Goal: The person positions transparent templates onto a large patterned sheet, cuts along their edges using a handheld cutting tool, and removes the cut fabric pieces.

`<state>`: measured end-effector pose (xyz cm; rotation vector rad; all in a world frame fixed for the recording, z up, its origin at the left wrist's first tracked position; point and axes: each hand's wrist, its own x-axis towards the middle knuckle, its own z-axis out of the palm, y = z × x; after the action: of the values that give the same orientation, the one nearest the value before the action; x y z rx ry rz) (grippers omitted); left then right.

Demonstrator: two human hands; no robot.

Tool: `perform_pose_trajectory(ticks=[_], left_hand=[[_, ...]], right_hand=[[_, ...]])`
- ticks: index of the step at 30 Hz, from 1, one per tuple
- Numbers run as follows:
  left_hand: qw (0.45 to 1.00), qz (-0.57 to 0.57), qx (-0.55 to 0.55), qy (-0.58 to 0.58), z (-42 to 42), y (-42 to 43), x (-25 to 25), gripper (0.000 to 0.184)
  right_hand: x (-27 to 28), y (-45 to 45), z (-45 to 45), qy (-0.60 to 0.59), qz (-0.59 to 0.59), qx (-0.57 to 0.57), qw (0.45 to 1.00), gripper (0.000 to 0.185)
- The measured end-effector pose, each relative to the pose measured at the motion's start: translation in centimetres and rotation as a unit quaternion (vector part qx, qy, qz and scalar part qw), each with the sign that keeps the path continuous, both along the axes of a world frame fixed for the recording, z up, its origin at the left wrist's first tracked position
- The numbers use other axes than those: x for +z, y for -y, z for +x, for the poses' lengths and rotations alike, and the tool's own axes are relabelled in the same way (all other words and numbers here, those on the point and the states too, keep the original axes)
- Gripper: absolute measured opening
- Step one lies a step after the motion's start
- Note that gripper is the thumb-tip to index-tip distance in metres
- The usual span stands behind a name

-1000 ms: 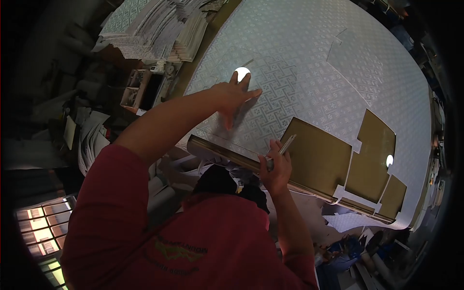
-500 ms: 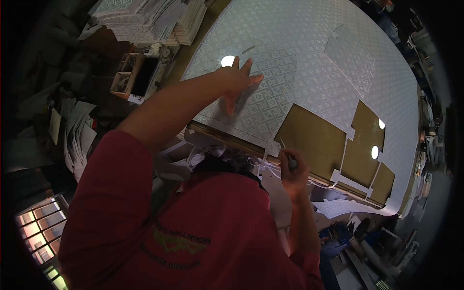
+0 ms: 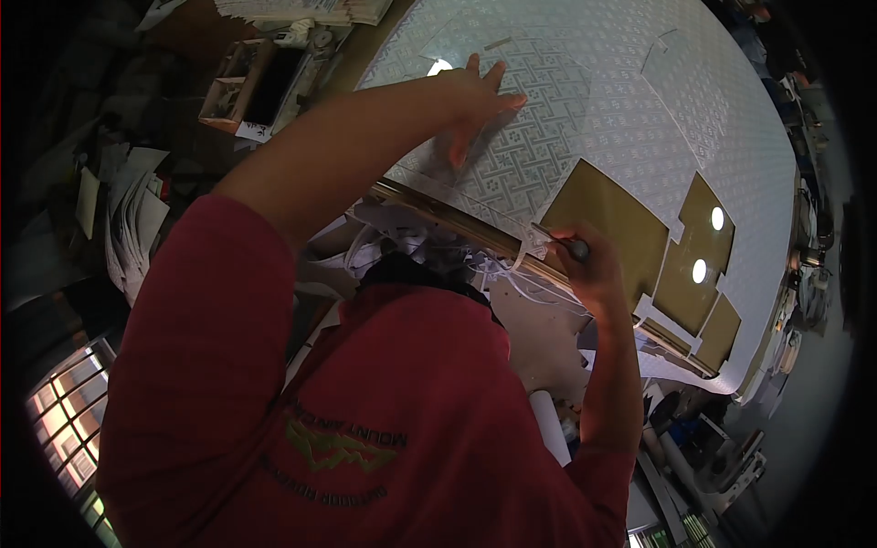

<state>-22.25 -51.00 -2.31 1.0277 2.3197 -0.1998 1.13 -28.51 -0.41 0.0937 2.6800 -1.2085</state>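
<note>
A pale sheet with a woven-looking pattern covers the tabletop. My left hand lies on it with fingers spread, pressing on an area where the pattern looks darker and sharper, perhaps under a see-through pattern piece. Near the table's front edge, my right hand is closed around a slim knife-like tool with a dark rounded handle. Its thin tip points at the sheet's edge, beside a cut-out where the brown tabletop shows. Whether the tip touches the sheet I cannot tell.
More angular cut-outs lie to the right, divided by narrow pale strips. A wooden box and stacked sheets stand at the back left. Loose papers hang at the left. Scraps gather below the front edge.
The view has shifted, so the table sits higher in it. My right hand has moved with the tool closer along the sheet's front corner. My left hand stays spread on the sheet.
</note>
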Motion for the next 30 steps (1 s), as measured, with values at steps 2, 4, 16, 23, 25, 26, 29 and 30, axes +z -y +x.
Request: perform_pose_trajectory(ticks=[2,4,16,23,25,26,29,30], left_hand=[[1.0,0.004,-0.008,-0.017,-0.1,0.1,-0.1,0.157],[1.0,0.005,-0.004,-0.015,-0.1,0.1,-0.3,0.157],[1.0,-0.002,-0.001,-0.015,-0.1,-0.1,-0.2,0.158],[0.999,0.0,-0.022,-0.032,-0.1,-0.1,-0.4,0.159],[0.999,0.001,-0.019,-0.029,0.1,-0.2,-0.2,0.158],[1.0,0.004,-0.017,-0.027,0.1,-0.2,0.0,0.158],[0.999,0.0,-0.025,-0.036,0.0,-0.3,-0.2,0.157],[0.999,-0.009,-0.024,-0.039,0.0,-0.4,0.0,0.157]], right_hand=[[0.0,-0.1,-0.6,0.024,-0.011,0.016,1.0,0.014],[-0.4,-0.1,-0.9,0.003,-0.015,0.048,0.999,0.013],[-0.1,-0.5,-1.9,-0.035,-0.029,0.114,0.992,0.013],[-1.5,-1.4,-1.9,-0.042,-0.069,0.14,0.987,0.013],[-2.8,-1.1,-1.4,-0.097,-0.115,0.123,0.981,0.013],[-3.7,-0.6,-1.3,-0.101,-0.124,0.124,0.979,0.013],[-6.0,3.9,-2.3,-0.126,-0.15,0.094,0.976,0.012],[-7.0,6.5,-3.5,-0.156,-0.137,0.098,0.973,0.013]])
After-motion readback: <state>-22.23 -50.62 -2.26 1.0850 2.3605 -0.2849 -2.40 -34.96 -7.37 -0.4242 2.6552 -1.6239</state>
